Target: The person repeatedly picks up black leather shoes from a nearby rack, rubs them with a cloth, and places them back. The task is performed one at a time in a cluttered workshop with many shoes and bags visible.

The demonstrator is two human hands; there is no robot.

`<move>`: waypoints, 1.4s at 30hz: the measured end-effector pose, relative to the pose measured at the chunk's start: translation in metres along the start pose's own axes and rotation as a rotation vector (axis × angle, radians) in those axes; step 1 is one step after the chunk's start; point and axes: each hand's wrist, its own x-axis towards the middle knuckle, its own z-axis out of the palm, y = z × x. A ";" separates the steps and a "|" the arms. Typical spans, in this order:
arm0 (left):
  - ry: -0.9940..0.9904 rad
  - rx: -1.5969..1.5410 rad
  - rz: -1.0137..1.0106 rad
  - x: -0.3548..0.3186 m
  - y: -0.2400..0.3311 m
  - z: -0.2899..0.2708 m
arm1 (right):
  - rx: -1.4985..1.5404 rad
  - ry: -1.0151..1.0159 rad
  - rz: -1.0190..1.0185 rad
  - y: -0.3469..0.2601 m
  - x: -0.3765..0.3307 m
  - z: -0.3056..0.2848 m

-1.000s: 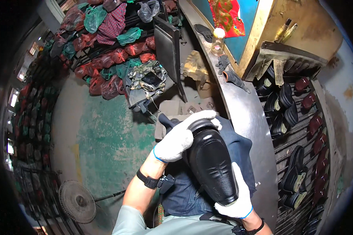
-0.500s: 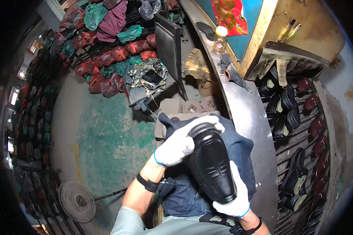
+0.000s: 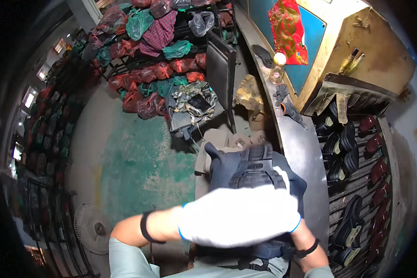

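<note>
A black shoe lies over my lap with its ridged sole facing up. My left hand, in a white knit glove with a blue cuff, stretches across the near end of the shoe and covers it. Glare and blur wash out its fingers. My right hand, gloved the same way, grips the shoe's right side, and a strip of white glove shows along the sole's edge. The two gloves overlap, so their border is hard to make out. Dark blue cloth is spread beneath the shoe.
A metal-topped bench curves along my right, bearing dark gloves, a glass bottle and a black sole. Racks of black and maroon shoes stand beyond. At left are a fan and a chair.
The shoe has been turned from upper-side up to sole up. My left hand has come from the toe down across the near end. The view has shifted, moving the surroundings right and down.
</note>
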 end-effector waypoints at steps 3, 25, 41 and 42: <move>-0.182 0.059 0.196 -0.042 0.029 0.093 | 0.726 0.082 0.217 -0.005 0.015 0.000; 0.052 -0.157 -0.563 -0.124 0.052 0.211 | -0.103 -0.598 -0.100 -0.048 0.018 -0.028; 0.409 -0.428 -0.841 -0.055 -0.042 0.112 | 0.015 0.070 0.600 -0.018 0.011 0.012; 0.403 -0.406 -0.883 -0.051 -0.047 0.109 | -0.035 0.062 0.649 -0.019 0.019 0.010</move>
